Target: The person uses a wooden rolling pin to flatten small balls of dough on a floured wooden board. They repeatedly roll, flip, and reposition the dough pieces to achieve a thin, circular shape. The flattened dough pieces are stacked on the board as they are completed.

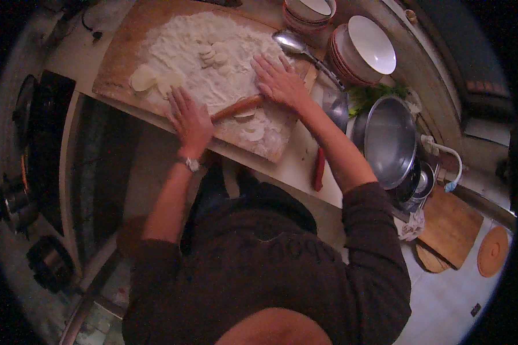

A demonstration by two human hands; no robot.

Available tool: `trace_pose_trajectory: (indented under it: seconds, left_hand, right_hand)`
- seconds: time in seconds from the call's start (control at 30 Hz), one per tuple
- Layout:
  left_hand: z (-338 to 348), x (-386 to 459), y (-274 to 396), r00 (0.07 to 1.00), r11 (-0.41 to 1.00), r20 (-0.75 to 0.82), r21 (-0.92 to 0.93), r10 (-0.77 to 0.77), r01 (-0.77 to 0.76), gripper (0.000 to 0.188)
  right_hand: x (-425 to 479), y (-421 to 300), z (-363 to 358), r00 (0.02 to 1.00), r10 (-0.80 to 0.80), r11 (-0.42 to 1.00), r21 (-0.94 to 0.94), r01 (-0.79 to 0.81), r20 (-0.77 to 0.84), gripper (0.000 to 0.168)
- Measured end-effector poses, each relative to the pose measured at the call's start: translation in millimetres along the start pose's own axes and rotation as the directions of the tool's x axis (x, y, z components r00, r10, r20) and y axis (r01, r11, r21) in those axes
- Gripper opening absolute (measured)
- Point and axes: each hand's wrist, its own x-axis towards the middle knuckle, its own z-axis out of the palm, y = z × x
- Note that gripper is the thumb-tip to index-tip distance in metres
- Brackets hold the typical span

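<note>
A wooden rolling pin (pixel 237 108) lies across a floured wooden board (pixel 121 54). My left hand (pixel 192 123) covers its left end, palm down with the fingers stretched forward. At the other end, my right hand (pixel 280 84) presses on the pin in the same way, its fingertips over the flour (pixel 172 43). A piece of dough (pixel 244 115) shows at the pin's near side, partly hidden under it. Closer to me is another pale dough piece (pixel 254 133). Flat dough rounds (pixel 143 79) lie beyond my left fingers. Several small dough pieces (pixel 209 54) sit mid-board.
Beside the board's right edge lie a large metal spoon (pixel 289 41) and a red handle (pixel 319 170). Stacked bowls (pixel 371 45), leafy greens (pixel 380 91) and a metal basin (pixel 390 142) stand along the right. Farther right is a wooden cutting board (pixel 451 226).
</note>
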Motion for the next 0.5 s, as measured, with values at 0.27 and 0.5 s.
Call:
trace_pose_trajectory:
  seconds: [0.27,0.5]
  left_hand:
    - [-13,-27,8,0.996,1.000,0.093,0.016,-0.003,0.002,0.070]
    - [-24,-19,9,0.980,1.000,0.199,0.030,-0.008,0.002,0.069]
  right_hand:
    - [-20,-10,-15,0.997,-0.014,1.000,0.003,0.014,0.071,0.054]
    - [-40,-1,8,0.999,-0.019,0.999,0.033,0.018,0.037,0.057]
